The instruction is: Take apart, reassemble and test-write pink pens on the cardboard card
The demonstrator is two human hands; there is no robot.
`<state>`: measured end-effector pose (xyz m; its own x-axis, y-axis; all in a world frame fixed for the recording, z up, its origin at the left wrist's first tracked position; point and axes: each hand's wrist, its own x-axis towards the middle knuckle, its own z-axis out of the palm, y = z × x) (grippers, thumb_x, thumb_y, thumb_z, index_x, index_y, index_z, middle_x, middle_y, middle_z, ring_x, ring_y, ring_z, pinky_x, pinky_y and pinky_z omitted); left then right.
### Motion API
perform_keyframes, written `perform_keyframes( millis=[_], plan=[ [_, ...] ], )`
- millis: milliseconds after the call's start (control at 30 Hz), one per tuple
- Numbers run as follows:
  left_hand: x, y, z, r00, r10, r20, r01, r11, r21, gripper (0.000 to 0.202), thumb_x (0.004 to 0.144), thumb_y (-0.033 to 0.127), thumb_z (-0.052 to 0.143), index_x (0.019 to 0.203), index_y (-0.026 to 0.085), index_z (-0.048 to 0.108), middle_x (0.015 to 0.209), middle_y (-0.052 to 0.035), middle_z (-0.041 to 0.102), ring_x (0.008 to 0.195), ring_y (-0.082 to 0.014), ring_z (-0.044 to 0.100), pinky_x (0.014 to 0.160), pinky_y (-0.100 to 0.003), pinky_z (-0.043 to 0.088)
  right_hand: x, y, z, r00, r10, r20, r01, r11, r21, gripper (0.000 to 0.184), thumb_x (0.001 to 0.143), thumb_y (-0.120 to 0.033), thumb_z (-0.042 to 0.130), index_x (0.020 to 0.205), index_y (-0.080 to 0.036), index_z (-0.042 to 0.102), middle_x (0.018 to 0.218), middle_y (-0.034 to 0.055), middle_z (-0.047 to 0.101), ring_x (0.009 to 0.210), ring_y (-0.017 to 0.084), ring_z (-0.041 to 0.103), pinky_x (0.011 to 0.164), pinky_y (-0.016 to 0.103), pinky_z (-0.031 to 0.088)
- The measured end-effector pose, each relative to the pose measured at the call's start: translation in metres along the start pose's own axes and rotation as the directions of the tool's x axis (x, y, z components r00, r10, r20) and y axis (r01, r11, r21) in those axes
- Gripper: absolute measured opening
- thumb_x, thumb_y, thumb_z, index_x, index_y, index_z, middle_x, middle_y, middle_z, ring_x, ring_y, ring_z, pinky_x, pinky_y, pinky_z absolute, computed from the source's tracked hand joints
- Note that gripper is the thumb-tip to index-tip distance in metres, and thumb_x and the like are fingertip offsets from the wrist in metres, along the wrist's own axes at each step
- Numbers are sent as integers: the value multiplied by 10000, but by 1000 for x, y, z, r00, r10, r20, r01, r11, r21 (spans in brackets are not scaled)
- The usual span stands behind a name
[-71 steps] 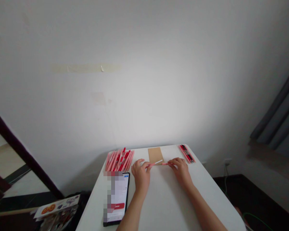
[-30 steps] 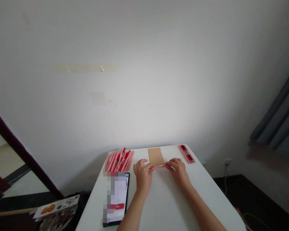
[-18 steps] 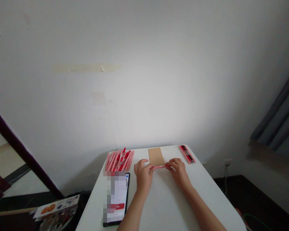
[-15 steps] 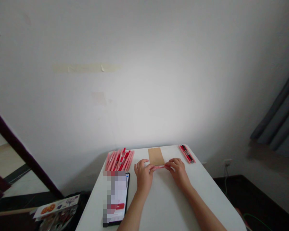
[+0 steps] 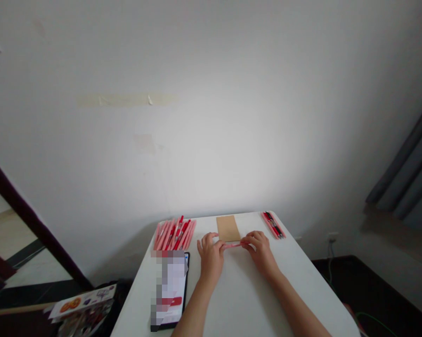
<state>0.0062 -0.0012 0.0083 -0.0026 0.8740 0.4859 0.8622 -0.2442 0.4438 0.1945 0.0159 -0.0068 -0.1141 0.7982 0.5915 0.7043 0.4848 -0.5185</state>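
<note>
Between my two hands a slim pink pen (image 5: 232,245) lies crosswise, one end pinched by each hand. My left hand (image 5: 211,255) is closed on its left end with thumb and forefinger, the other fingers raised. At the right end, the fingertips of my right hand (image 5: 259,250) are closed on it. Just beyond the pen a flat brown notepad or card (image 5: 228,228) lies on the white table (image 5: 242,299). The pen's ends are hidden by my fingers.
A row of several pink and red pens (image 5: 174,234) lies at the table's back left. Several black and red pens (image 5: 273,225) lie in a pink holder at the back right. A phone (image 5: 172,290), partly blurred, rests left of my left arm. The wall (image 5: 211,140) stands behind.
My left hand has shifted very slightly to the right. Both hands still hold the pink pen in nearly the same place; the other things on the table have not moved.
</note>
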Motion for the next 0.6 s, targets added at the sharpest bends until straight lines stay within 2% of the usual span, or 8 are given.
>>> perform_keyframes(
  millis=[100,267,433,600],
  plan=[
    [0,0,0,1000,12,7,-12,1000,1,207,838,174,519,834,252,710,1186,-64,572,1191,-262,455,1068,-628,252,1,-3,-1,1000,5,6,-5,1000,24,149,855,-255,567,843,-268,714,880,61,666,917,231,547,824,380,415],
    [0,0,1,999,34,-18,-35,999,-16,185,852,206,505,835,235,687,1186,-74,564,1184,-258,454,1044,-589,301,1,-5,-3,1000,4,22,-5,999,47,147,843,-226,570,828,-263,711,867,59,675,914,233,547,829,385,414],
    [0,-1,0,998,53,-36,-54,998,-33,169,863,298,517,835,239,673,1185,-72,556,1153,-252,470,1012,-549,338,1,-3,-1,1000,-7,22,6,998,70,158,862,-267,561,840,-263,717,859,59,689,920,238,557,836,386,418],
    [1,-2,-2,999,45,-24,-46,998,-44,166,865,257,508,844,244,672,1195,-63,545,1153,-242,466,1013,-534,332,0,-1,0,1000,-7,14,6,998,66,179,878,-311,551,865,-261,722,864,58,697,911,233,562,827,377,425]
  ],
)
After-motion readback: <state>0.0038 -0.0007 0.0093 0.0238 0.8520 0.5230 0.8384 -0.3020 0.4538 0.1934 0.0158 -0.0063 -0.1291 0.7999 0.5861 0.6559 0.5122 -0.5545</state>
